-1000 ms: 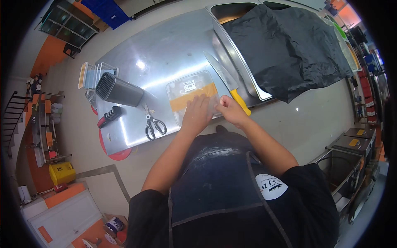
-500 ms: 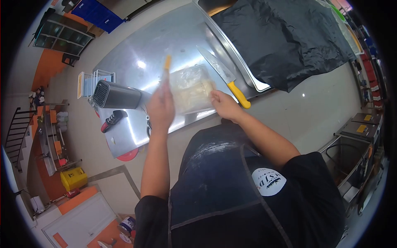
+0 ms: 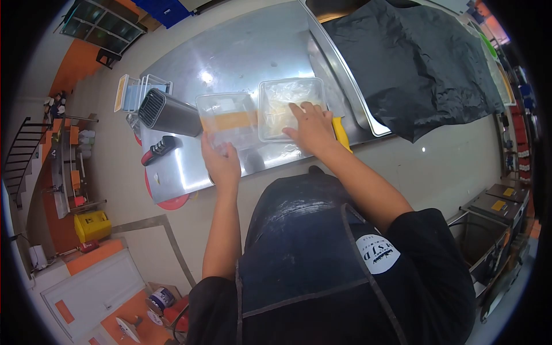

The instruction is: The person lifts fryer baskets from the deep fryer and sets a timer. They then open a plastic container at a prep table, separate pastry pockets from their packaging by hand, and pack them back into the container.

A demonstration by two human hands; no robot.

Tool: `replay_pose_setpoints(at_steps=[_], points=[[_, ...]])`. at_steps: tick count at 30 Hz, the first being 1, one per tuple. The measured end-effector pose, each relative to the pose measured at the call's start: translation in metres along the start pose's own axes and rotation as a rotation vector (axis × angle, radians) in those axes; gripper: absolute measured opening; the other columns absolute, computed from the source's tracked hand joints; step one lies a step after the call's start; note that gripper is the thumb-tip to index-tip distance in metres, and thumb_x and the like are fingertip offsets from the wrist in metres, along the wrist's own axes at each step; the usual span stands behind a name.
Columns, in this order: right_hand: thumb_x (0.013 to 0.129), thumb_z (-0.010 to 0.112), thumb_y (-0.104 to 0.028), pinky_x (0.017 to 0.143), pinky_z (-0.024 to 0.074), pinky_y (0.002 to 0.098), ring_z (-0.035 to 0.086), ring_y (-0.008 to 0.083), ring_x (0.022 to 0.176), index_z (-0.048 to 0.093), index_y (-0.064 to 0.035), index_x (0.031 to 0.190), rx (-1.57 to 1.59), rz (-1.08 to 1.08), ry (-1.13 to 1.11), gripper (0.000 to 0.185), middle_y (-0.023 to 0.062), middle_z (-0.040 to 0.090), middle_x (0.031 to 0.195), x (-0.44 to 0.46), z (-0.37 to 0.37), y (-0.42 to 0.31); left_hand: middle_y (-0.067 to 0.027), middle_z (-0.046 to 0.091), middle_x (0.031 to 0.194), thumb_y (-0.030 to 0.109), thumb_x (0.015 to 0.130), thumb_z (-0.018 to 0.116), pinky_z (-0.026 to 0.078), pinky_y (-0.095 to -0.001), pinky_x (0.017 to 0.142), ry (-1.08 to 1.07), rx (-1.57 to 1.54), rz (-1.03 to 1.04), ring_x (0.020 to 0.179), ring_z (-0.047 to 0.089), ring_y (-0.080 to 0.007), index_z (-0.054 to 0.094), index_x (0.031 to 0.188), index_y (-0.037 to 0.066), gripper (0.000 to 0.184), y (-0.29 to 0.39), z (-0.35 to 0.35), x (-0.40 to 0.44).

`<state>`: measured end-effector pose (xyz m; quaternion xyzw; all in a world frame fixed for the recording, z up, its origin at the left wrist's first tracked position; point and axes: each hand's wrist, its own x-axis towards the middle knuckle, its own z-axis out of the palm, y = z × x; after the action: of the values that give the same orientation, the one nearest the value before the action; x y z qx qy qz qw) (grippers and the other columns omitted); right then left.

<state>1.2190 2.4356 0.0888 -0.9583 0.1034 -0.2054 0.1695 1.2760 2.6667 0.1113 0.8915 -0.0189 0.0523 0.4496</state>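
My left hand (image 3: 223, 164) grips the near edge of a clear plastic lid (image 3: 227, 103) with an orange strip across it, held over the steel table's left part. Beside it on the right is a clear plastic container (image 3: 262, 129) with pale contents (image 3: 282, 112) under crinkled clear film. My right hand (image 3: 313, 127) rests over this container, fingers spread and touching the film or what lies under it. Just right of that hand shows the yellow handle (image 3: 341, 135) of a knife; its blade is mostly hidden by the container and hand.
A grey knife block (image 3: 168, 112) lies left of the lid, with a black and red knife sharpener (image 3: 158, 150) nearer me and a white wire rack (image 3: 155, 83) behind. A large metal tray (image 3: 345, 75) covered by black plastic sheeting (image 3: 408, 69) occupies the steel table's (image 3: 247, 40) right side.
The lid has turned from edge-on to face-up in my left hand. My right hand has gone from the container's right edge to over its contents. The container now sits farther right, over the knife.
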Motion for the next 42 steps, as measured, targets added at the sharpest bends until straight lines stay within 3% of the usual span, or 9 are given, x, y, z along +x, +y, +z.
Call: replay_pose_setpoints(at_steps=[3, 8, 15, 20, 23, 25, 27, 35, 42], points=[[0.095, 0.065, -0.027, 0.090, 0.0424, 0.0509, 0.063, 0.0304, 0.098, 0.067, -0.0082, 0.104, -0.003, 0.039, -0.250, 0.021, 0.0131, 0.065, 0.102, 0.006, 0.020, 0.015, -0.0247, 0.040, 0.146, 0.002, 0.091, 0.060, 0.056, -0.0377, 0.086, -0.026, -0.014, 0.001, 0.116, 0.061, -0.0330, 0.028, 0.153, -0.001, 0.070, 0.007, 0.008, 0.005], [0.092, 0.064, -0.011, 0.085, 0.0478, 0.0454, 0.060, 0.0375, 0.095, 0.063, -0.0034, 0.097, 0.377, 0.061, -0.013, 0.009, 0.0181, 0.061, 0.101, -0.001, -0.013, 0.042, -0.0286, 0.031, 0.150, 0.004, 0.090, 0.061, 0.046, -0.0472, 0.104, 0.080, 0.333, 0.296, 0.131, 0.046, -0.0445, 0.028, 0.154, 0.000, 0.072, -0.010, 0.027, 0.035], [0.088, 0.064, -0.003, 0.088, 0.0484, 0.0454, 0.057, 0.0408, 0.107, 0.059, -0.0009, 0.115, 0.506, 0.426, 0.157, 0.028, 0.0231, 0.057, 0.113, -0.043, -0.024, 0.072, -0.0318, 0.022, 0.157, 0.016, 0.090, 0.058, 0.037, -0.0542, 0.112, -0.014, 0.511, 0.181, 0.136, 0.036, -0.0533, 0.035, 0.153, 0.001, 0.068, -0.026, 0.057, 0.087], [0.082, 0.056, 0.000, 0.095, 0.0450, 0.0368, 0.054, 0.0311, 0.114, 0.066, -0.0068, 0.112, 0.124, -0.129, -0.011, 0.033, 0.0172, 0.057, 0.120, -0.032, -0.045, 0.078, -0.0298, 0.019, 0.162, 0.025, 0.092, 0.057, 0.036, -0.0543, 0.113, -0.113, 0.685, 0.092, 0.135, 0.039, -0.0546, 0.038, 0.153, 0.004, 0.067, -0.040, 0.072, 0.113], [0.088, 0.056, -0.004, 0.092, 0.0481, 0.0410, 0.058, 0.0332, 0.110, 0.065, -0.0052, 0.112, 0.167, -0.141, -0.283, 0.026, 0.0172, 0.058, 0.120, -0.021, -0.043, 0.081, -0.0288, 0.034, 0.155, 0.027, 0.095, 0.055, 0.038, -0.0528, 0.112, -0.021, 1.120, 0.046, 0.131, 0.045, -0.0518, 0.046, 0.147, 0.003, 0.058, -0.001, 0.088, 0.091], [0.091, 0.057, -0.008, 0.089, 0.0493, 0.0439, 0.061, 0.0371, 0.103, 0.065, -0.0037, 0.115, 0.157, 0.151, -0.368, 0.026, 0.0202, 0.062, 0.113, -0.014, -0.045, 0.073, -0.0265, 0.049, 0.144, 0.025, 0.090, 0.064, 0.041, -0.0517, 0.108, 0.017, 0.660, 0.522, 0.129, 0.050, -0.0458, 0.057, 0.135, 0.003, 0.051, -0.003, 0.103, 0.086], [0.094, 0.057, -0.014, 0.087, 0.0509, 0.0466, 0.064, 0.0402, 0.098, 0.064, -0.0013, 0.116, 0.148, 0.369, -0.452, 0.026, 0.0233, 0.065, 0.107, 0.000, -0.049, 0.061, -0.0224, 0.059, 0.131, 0.025, 0.087, 0.071, 0.045, -0.0495, 0.102, -0.424, 0.112, 0.397, 0.122, 0.055, -0.0423, 0.062, 0.126, 0.005, 0.045, 0.025, 0.122, 0.063], [0.092, 0.066, -0.026, 0.085, 0.0553, 0.0455, 0.067, 0.0409, 0.097, 0.063, 0.0058, 0.110, 0.264, 0.383, -0.375, 0.036, 0.0266, 0.070, 0.097, 0.027, -0.025, 0.037, -0.0181, 0.065, 0.109, 0.009, 0.083, 0.071, 0.051, -0.0440, 0.090, -0.573, 0.204, 0.557, 0.101, 0.063, -0.0354, 0.064, 0.117, 0.002, 0.036, 0.042, 0.139, 0.049], [0.091, 0.064, -0.018, 0.085, 0.0574, 0.0401, 0.070, 0.0335, 0.099, 0.073, -0.0011, 0.103, -0.230, 0.499, -0.652, 0.023, 0.0195, 0.073, 0.104, 0.054, -0.016, 0.001, -0.0246, 0.060, 0.104, 0.000, 0.083, 0.060, 0.049, -0.0501, 0.084, -0.658, 0.016, 0.462, 0.095, 0.060, -0.0430, 0.062, 0.118, -0.002, 0.035, 0.036, 0.127, 0.070]])
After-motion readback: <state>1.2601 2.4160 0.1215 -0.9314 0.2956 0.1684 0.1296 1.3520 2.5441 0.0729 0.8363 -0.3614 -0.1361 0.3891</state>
